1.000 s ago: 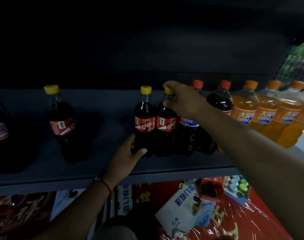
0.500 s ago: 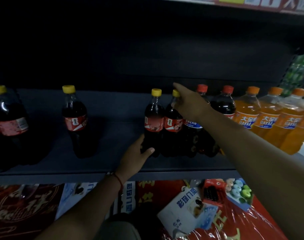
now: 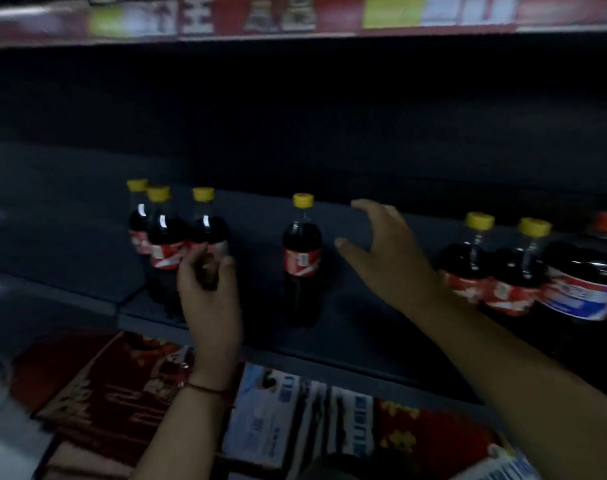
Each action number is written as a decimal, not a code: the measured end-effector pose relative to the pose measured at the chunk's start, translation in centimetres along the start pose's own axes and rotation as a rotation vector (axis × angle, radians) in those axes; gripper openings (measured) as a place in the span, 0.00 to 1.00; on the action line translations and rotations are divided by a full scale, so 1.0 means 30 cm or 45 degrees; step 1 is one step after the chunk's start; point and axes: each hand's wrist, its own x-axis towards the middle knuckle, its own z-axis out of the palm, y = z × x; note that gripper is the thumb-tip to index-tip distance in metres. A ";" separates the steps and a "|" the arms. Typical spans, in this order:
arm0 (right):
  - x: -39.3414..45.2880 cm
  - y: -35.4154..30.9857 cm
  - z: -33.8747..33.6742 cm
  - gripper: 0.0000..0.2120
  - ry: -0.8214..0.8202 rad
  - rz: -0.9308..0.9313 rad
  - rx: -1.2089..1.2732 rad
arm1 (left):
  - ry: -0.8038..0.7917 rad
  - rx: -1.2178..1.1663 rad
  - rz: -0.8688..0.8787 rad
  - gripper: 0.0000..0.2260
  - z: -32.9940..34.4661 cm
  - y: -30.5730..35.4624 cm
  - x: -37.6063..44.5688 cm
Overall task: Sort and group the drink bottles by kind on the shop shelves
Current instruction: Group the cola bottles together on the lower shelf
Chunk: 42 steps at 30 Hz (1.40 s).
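A dark shop shelf (image 3: 381, 327) carries small cola bottles with yellow caps and red labels. A cluster of three such bottles stands toward the shelf's left end: a rear bottle (image 3: 138, 223), a front bottle (image 3: 163, 244) and a third bottle (image 3: 205, 230) just to its right. A single cola bottle (image 3: 302, 261) stands upright and alone near the middle of the shelf, set back from the front edge. Toward the right end two more yellow-capped bottles (image 3: 496, 271) stand side by side, touching a larger dark bottle (image 3: 586, 282) with a red cap and a blue-and-white label at the right border of the view.

The left hand (image 3: 210, 299) rises from below the front edge, forearm nearly vertical, a red cord (image 3: 205, 389) round the wrist. Its fingers curl in front of the third bottle of the cluster; motion blur prevents telling whether they grip it or only touch it.

The right hand (image 3: 385, 254) reaches in from the lower right, arm extended diagonally across the shelf. Its fingers and thumb are spread and relaxed, holding nothing, just right of the single bottle and apart from it.

Below the front edge lie red printed packages (image 3: 115, 393) and blue-and-white packs (image 3: 295, 420). A blurred coloured strip (image 3: 295, 15) runs along the upper shelf's edge.
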 end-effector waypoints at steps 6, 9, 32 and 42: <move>0.180 -0.103 0.228 0.36 -0.049 0.496 0.451 | -0.076 0.561 -0.037 0.25 -0.076 -0.185 0.135; 0.192 -0.093 0.280 0.16 -0.041 0.476 0.432 | -0.147 0.700 -0.088 0.34 -0.077 -0.250 0.121; 0.141 0.027 -0.130 0.22 -0.137 0.274 -0.623 | -1.211 0.204 -0.399 0.23 0.127 -0.256 -0.086; 0.121 0.042 -0.233 0.24 -0.314 0.272 -0.822 | -1.274 0.291 -0.298 0.24 0.220 -0.280 -0.094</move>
